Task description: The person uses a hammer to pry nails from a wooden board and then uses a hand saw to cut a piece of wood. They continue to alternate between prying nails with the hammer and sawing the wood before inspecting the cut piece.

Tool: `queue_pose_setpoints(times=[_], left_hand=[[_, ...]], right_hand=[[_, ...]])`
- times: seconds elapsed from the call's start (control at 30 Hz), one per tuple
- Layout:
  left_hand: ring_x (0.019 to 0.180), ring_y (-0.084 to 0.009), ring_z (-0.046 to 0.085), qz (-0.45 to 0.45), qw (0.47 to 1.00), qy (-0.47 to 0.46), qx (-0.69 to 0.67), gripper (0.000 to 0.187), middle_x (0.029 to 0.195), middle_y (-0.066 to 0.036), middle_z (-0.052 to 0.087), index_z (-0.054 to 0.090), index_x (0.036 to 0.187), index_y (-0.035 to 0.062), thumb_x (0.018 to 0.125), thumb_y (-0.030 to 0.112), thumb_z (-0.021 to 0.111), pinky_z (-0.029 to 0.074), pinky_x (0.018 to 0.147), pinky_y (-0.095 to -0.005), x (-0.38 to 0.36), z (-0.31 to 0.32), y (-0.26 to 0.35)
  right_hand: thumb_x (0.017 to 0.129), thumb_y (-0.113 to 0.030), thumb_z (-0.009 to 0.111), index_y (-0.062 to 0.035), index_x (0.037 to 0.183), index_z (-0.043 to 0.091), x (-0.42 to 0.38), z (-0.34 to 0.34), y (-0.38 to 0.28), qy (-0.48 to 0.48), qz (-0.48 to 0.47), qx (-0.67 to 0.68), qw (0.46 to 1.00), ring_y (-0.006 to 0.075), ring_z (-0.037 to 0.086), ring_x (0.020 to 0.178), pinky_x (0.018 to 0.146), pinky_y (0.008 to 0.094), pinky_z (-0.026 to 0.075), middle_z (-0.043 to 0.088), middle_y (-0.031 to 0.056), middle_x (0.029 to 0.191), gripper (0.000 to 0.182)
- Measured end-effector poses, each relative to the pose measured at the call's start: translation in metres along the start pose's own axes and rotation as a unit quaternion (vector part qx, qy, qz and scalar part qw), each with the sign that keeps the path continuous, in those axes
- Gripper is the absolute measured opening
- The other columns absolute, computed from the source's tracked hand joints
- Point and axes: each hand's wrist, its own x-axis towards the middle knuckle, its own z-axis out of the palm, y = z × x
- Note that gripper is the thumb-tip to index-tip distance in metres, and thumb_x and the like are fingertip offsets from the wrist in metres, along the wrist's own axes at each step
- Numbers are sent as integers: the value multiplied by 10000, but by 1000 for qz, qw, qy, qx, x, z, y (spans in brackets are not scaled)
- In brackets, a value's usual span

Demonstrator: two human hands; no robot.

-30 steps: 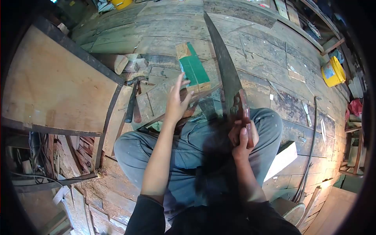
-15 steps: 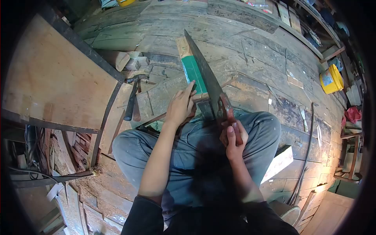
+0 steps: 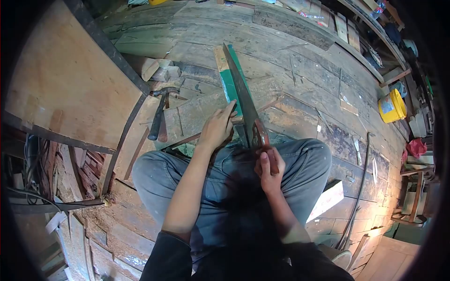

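My right hand point(image 3: 270, 171) is wrapped around the brown handle of a handsaw point(image 3: 241, 83). The long dark blade points away from me and crosses over a green-faced board point(image 3: 228, 86), so green shows on both sides of it. Bare wood shows at the board's far left end. At the near left edge of that board, my left hand point(image 3: 216, 127) grips it with the index finger stretched along the surface. Its remaining fingers are curled by the edge and partly hidden.
To the left a hammer point(image 3: 161, 112) lies near wood offcuts point(image 3: 161, 72), beside a large panel point(image 3: 70, 79) with a dark frame. A yellow bucket point(image 3: 393, 107) stands at the right. Planks make up the floor point(image 3: 290, 70), and a white-faced piece point(image 3: 326, 201) lies by my right knee.
The saw has swung left from the board's right side to lie across it. My right hand has shifted left and slightly toward me. My left hand stays at the board's near end.
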Motion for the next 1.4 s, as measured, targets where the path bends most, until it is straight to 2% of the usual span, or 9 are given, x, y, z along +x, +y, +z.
queue_pose_setpoints(times=[0.27, 0.47, 0.83, 0.93, 1.03, 1.1, 1.2, 1.3, 1.4], left_hand=[[1063, -369, 608, -3, 1000, -5, -6, 620, 1155, -184, 647, 382, 1485, 142, 892, 53, 538, 501, 937, -447, -2, -1, -1], [1085, -375, 611, 20, 999, 14, -30, 604, 1158, -192, 641, 392, 1476, 141, 894, 52, 529, 501, 940, -452, -3, 5, -10], [1035, -388, 628, -17, 1000, 19, -16, 558, 1137, -206, 641, 456, 1428, 184, 886, 89, 550, 513, 898, -472, 0, 7, -8], [1101, -388, 602, -47, 999, -10, 20, 600, 1169, -181, 651, 423, 1436, 138, 864, 33, 576, 493, 956, -477, -1, 4, -2], [1128, -398, 593, 18, 999, 15, 37, 605, 1214, -188, 641, 415, 1438, 120, 862, 43, 582, 463, 1017, -486, -5, 9, -5], [1103, -388, 612, 109, 987, 77, 91, 585, 1202, -252, 631, 430, 1424, 41, 852, 47, 553, 444, 1062, -447, -8, 20, -8], [1156, -384, 597, 41, 998, -4, 52, 624, 1238, -254, 621, 383, 1458, 43, 851, 25, 531, 417, 1104, -447, -10, 10, 3], [1159, -391, 594, 8, 998, -37, 51, 650, 1267, -257, 607, 337, 1488, 48, 861, 18, 505, 418, 1099, -458, -15, 9, 9], [1136, -407, 599, -6, 999, -43, 28, 657, 1270, -265, 601, 324, 1498, 50, 864, 15, 491, 421, 1095, -468, -16, 9, 10]], right_hand=[[988, -191, 604, 10, 895, 609, 1, 7, 4, 14, -65, -88, 994, 64, 477, 607, 570, 246, 398, 531, 7, 673, 222], [994, -184, 593, 11, 902, 612, -7, 3, 2, 28, -47, -85, 995, 66, 479, 616, 577, 248, 398, 528, 5, 680, 217], [997, -172, 583, -2, 889, 610, -16, 0, -1, 39, -43, -111, 992, 61, 457, 595, 558, 246, 380, 510, -10, 669, 202], [994, -157, 576, -5, 885, 608, -18, 1, -2, 33, -49, -126, 990, 59, 454, 588, 555, 245, 378, 507, -11, 662, 190], [990, -144, 572, -6, 882, 604, -25, 5, -10, 36, -29, -122, 991, 68, 456, 588, 562, 251, 383, 506, -5, 657, 178], [988, -138, 572, -5, 881, 602, -26, 5, -11, 40, -11, -116, 992, 74, 459, 591, 569, 257, 388, 505, 0, 656, 173], [987, -140, 572, -7, 878, 597, -15, 8, -9, 40, -28, -130, 990, 80, 459, 590, 565, 263, 386, 498, 2, 648, 174], [995, -149, 562, -10, 875, 594, 1, 11, -2, 34, -99, -163, 981, 74, 445, 568, 534, 258, 362, 491, 3, 631, 186], [994, -150, 561, -7, 887, 595, -11, 6, -10, 38, -57, -152, 986, 69, 448, 569, 537, 256, 368, 498, 3, 635, 182]])
